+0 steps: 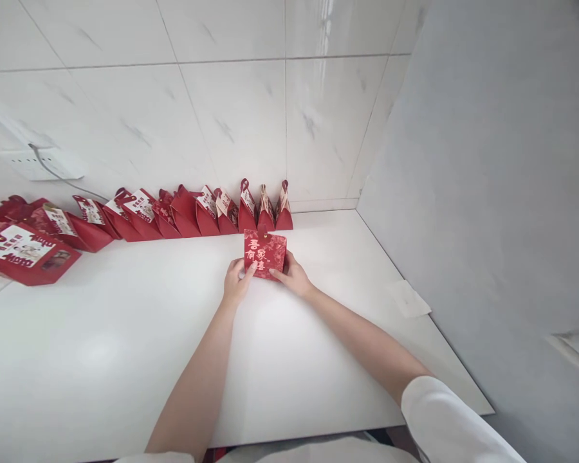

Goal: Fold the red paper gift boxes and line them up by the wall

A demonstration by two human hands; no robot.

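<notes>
Left hand (236,280) and right hand (295,276) clamp a red gift box (266,252) at opposite sides, seemingly to steady it; it is over the table (125,334), just before more gift boxes (185,215) lined along the tiled wall (236,122), probably to save space.

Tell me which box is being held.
The red box with large pale characters, gripped by the left hand and right hand, in front of the row; neither hand touches another box.

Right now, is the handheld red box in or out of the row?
Out: the left hand and right hand hold the red box in front of the row of boxes.
</notes>
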